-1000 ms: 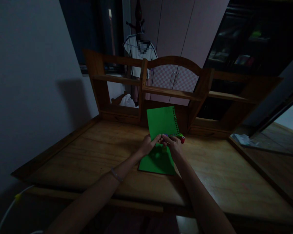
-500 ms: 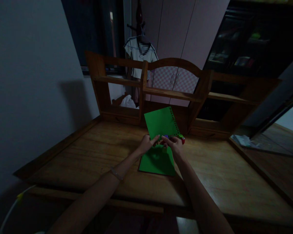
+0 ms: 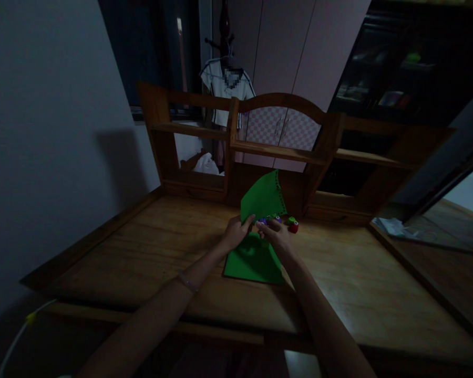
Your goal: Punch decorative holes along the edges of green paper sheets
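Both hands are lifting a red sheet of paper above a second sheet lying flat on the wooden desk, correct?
Not quite: the lifted sheet is green, not red, as the head view shows. The left hand and right hand hold it above the flat sheet on the wooden desk.

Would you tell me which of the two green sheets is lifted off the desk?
The upper green sheet, with punched holes along its right edge, held by both hands; the lower green sheet lies flat.

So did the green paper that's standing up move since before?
Yes. The upright green sheet has bent and narrowed; its top left corner swung right, away from the wooden shelf post. The left hand pinches its bottom edge.
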### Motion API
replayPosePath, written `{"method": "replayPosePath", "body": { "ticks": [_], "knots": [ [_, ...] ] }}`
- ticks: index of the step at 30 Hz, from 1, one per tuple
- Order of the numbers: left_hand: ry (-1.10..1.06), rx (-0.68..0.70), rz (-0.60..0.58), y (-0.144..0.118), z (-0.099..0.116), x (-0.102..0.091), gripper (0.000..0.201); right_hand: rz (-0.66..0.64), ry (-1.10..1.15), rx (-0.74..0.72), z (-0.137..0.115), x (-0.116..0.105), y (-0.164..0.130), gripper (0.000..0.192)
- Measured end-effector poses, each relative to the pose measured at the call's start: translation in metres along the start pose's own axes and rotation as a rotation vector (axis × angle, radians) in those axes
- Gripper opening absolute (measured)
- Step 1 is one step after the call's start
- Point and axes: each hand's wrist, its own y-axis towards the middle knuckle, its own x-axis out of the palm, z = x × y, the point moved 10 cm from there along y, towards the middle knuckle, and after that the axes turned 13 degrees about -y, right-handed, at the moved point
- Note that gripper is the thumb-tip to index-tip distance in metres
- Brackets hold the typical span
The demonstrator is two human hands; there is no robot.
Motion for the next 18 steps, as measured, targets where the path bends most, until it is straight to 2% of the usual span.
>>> {"method": "replayPosePath", "body": {
  "ticks": [9,18],
  "knots": [
    [0.04,0.031,-0.007,0.0,0.004,0.002,0.041,0.035,-0.052,0.019,0.004,-0.005,-0.001,0.034],
    [0.033,0.035,-0.022,-0.002,0.013,0.003,0.039,0.087,0.013,0.057,0.011,-0.007,0.001,0.038]
  ]
}}
